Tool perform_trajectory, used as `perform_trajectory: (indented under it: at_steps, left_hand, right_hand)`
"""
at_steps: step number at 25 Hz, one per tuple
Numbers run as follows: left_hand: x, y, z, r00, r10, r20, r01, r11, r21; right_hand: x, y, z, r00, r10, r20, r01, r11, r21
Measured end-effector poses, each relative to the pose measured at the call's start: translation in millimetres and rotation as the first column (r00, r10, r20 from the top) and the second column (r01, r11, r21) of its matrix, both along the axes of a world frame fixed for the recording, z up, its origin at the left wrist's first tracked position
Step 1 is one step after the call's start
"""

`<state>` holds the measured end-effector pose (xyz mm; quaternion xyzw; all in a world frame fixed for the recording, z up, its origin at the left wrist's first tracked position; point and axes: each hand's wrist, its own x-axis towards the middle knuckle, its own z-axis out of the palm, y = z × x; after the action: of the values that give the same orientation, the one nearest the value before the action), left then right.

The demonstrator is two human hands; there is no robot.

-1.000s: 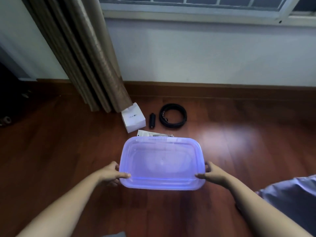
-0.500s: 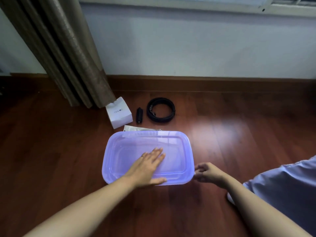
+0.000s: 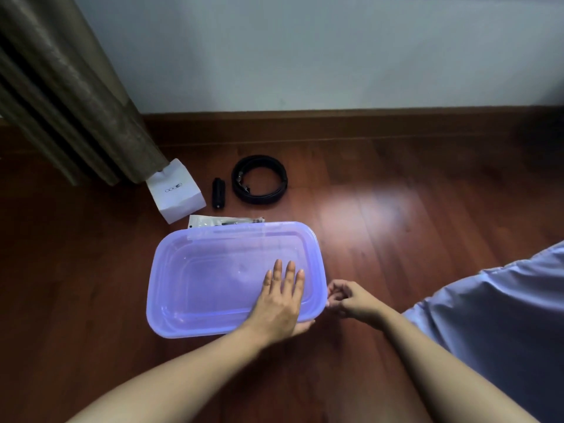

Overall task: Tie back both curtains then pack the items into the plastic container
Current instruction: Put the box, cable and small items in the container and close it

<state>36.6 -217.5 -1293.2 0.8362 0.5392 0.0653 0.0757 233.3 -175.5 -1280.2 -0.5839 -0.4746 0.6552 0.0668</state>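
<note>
While the left hand is pinning the lid, the right hand is working at its near right corner.
Left hand is no longer gripping the container by its end as it was a second ago: it is lying palm-down on the lid, fingers straight and released. Right hand is staying at the right end, its fingers curling against the rim; can't tell if they're actually gripping it. Container is sitting on the floor, lid on, nothing packed. Box, black stub, coiled cable and packet are lying just behind it, beside the curtain. My read: carrying is over, lid removal is starting, and packing is waiting on that.
</note>
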Motion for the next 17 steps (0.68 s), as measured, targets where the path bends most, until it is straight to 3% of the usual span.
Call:
perform_trajectory:
  at_steps: [5,11,15,17]
  left_hand:
    - [-1,-3,-6,0.989,-0.075,-0.125,0.099,0.976,0.195]
    - [-16,-15,17,0.996,-0.051,-0.076,0.076,0.924,0.376]
    - [-44,-26,42,0.995,-0.083,-0.052,0.097,0.856,0.508]
    - [-65,-30,53,0.996,-0.078,-0.042,0.088,0.845,0.528]
  right_hand:
    - [-2,-1,-3,0.998,0.026,-0.053,-0.026,1.0,0.003]
    - [-3,-3,-3,1.0,0.007,0.005,-0.007,1.0,0.004]
    - [-14,7,2,0.985,-0.167,-0.047,0.172,0.976,0.132]
    - [-36,10,8,0.981,-0.193,0.032,0.176,0.939,0.295]
